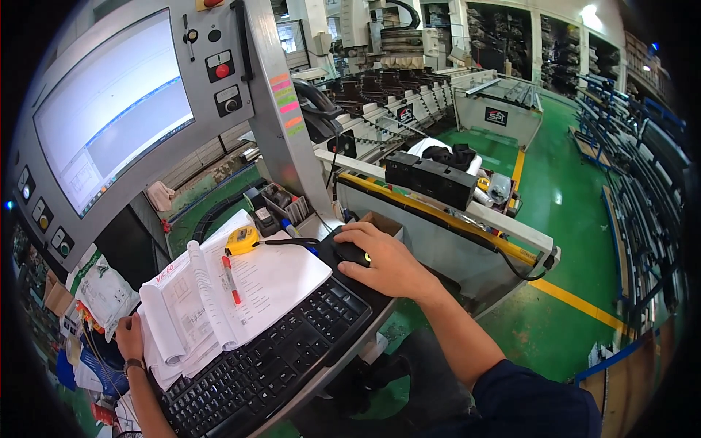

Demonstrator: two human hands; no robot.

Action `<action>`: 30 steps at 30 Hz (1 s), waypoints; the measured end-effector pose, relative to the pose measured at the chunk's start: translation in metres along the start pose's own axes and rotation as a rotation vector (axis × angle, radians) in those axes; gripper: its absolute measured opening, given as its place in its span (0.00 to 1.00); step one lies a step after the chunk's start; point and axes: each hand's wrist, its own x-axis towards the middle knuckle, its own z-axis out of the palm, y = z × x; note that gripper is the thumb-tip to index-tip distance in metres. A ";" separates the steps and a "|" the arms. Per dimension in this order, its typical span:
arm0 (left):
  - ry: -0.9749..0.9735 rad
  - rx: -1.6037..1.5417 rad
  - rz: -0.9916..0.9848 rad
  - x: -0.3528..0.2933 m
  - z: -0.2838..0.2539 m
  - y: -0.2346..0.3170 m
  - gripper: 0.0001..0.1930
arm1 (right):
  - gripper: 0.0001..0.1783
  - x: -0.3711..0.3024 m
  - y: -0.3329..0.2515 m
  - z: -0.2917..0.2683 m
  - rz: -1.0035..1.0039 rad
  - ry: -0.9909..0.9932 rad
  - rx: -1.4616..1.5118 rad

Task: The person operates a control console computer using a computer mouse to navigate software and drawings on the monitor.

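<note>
At the far left, a screen [113, 109] was lit on a grey panel above the bench [328, 374]. Below it lay a white bag [107, 292], with the left hand [129, 337] just to its right. That hand was by the left edge of the papers [296, 271], back up and fingers pointing away from the body, a watch [133, 363] on its wrist; how wide its fingers stood, or whether they gripped anything, could not be told. The papers filled the space between the two hands, their left sheets curled over. A red marker [231, 280] lay on them, and a yellow tape measure [242, 239] rested near their far edge. The keyboard [270, 358] ran slantwise along the papers' near side, neither hand on it. The mouse [350, 252] sat beyond the keyboard's right end, under the right hand [385, 255], well apart from the left one. The right hand arched over it palm down, thumb on the near side and fingers stretched over the top, in a narrow hold. The right forearm [460, 328] slanted up and leftward from a dark sleeve [537, 401].
</note>
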 end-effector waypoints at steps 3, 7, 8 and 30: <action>0.003 -0.001 0.006 0.000 0.001 0.000 0.23 | 0.28 0.001 0.001 0.001 0.002 0.009 0.006; 0.011 -0.004 0.008 -0.003 0.000 0.002 0.23 | 0.28 0.001 0.000 0.001 0.000 0.011 -0.002; 0.013 -0.005 0.010 -0.003 -0.001 0.003 0.23 | 0.28 0.000 0.000 0.001 0.004 0.007 -0.010; 0.007 0.024 -0.026 -0.002 0.000 0.002 0.24 | 0.28 0.000 -0.001 0.000 0.013 0.022 -0.019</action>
